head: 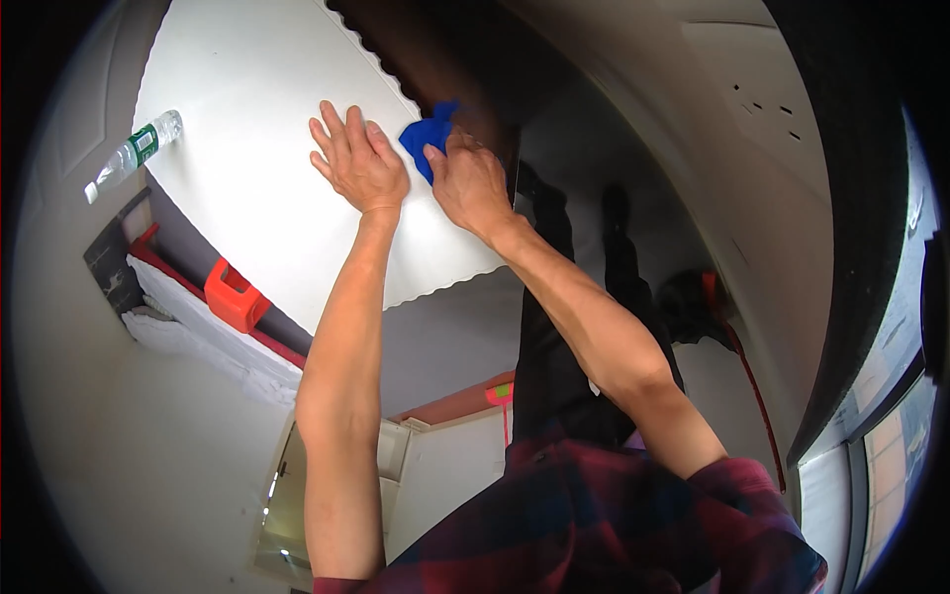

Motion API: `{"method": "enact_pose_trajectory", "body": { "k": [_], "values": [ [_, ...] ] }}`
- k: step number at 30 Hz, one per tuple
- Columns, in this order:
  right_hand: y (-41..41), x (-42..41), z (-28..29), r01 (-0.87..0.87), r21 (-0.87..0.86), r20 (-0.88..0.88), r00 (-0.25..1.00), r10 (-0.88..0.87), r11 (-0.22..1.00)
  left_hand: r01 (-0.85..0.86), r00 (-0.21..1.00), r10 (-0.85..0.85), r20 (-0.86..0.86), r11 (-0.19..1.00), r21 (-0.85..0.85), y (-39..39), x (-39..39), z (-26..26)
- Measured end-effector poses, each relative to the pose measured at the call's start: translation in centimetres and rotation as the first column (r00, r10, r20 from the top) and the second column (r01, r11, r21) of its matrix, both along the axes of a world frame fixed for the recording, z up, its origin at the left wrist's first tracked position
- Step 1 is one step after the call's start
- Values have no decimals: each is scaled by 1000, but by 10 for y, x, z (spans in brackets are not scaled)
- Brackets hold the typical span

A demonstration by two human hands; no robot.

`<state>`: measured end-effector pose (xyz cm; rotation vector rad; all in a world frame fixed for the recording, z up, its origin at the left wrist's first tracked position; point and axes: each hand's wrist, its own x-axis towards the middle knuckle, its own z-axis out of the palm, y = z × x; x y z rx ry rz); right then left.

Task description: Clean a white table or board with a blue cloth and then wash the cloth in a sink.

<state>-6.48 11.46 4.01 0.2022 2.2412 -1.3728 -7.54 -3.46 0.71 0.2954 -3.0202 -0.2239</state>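
A white covering with a scalloped edge (245, 148) lies over a table in front of me. My left hand (364, 160) rests on it, palm down with the fingers apart. Gripped in my right hand (471, 178) is a blue cloth (425, 141), held at the covering's scalloped right edge, beside the dark brown side of the table. Part of the cloth is hidden under the fingers. At the covering's left edge stands a clear plastic bottle (137, 154) with a green label and a white cap.
Below the left edge sits a red plastic jug (235, 297) near a red bar (278, 349) and white sheeting (200, 327). A pink-headed broom (501, 393) is behind me. On the right, a long red handle (757, 408) leans near a dark bag (686, 308).
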Motion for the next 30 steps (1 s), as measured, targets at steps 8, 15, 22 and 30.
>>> {"method": "enact_pose_trajectory", "body": {
  "k": [8, 15, 22, 30],
  "values": [
    [-11, 1, 5, 22, 97, -16, 1000, -20, 995, -10, 1000, 10, 11, 1000, 7, -6, 8, 3],
    [1, -6, 0, -44, -1, 285, 958, 43, 999, 24, 999, -24, 45, 1000, -11, -3, 0, 1],
    [32, 96, 0, 52, 85, -91, 995, -45, 995, 12, 999, -11, 53, 1000, -6, 0, 1, -1],
    [30, 16, 12, 20, -118, 435, 900, 33, 993, 20, 994, -18, 106, 1000, -17, 5, 5, 5]
  ]
}}
